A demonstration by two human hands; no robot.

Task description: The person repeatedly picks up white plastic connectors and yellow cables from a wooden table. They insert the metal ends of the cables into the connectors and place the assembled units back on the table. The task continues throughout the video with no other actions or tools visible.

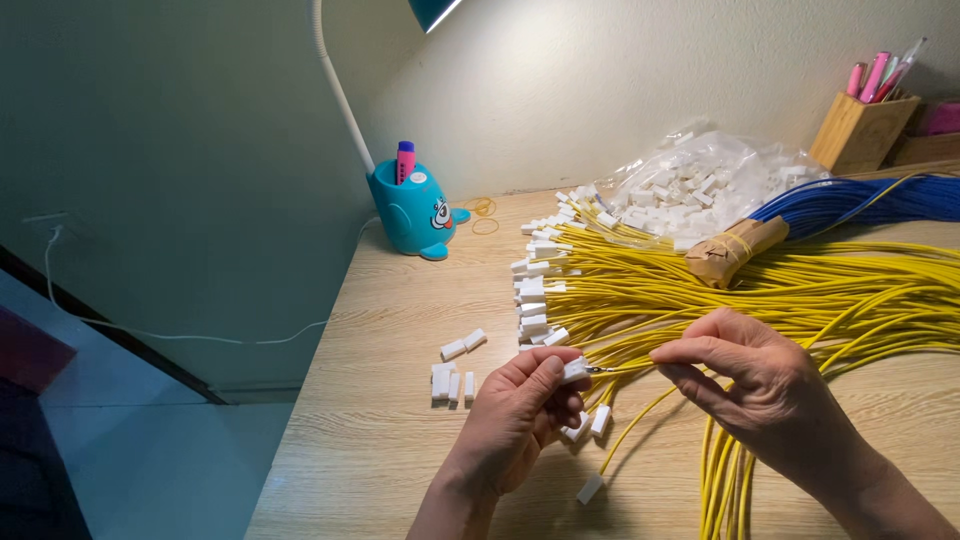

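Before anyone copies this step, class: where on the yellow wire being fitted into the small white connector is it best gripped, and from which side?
Grip the yellow wire just behind its bare metal tip, as the right hand does, pinching from the right along its length. It is thin and floppy, so a hold near the end probably keeps the tip aimed at the white connector in the left hand.

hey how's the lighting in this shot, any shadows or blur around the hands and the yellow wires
Head view: warm light from the desk lamp above; the wall behind glows, the left side falls dark. The left hand and right hand cast soft shadows on the wooden desk. The yellow wires and white connector look sharp; the edges bow slightly.
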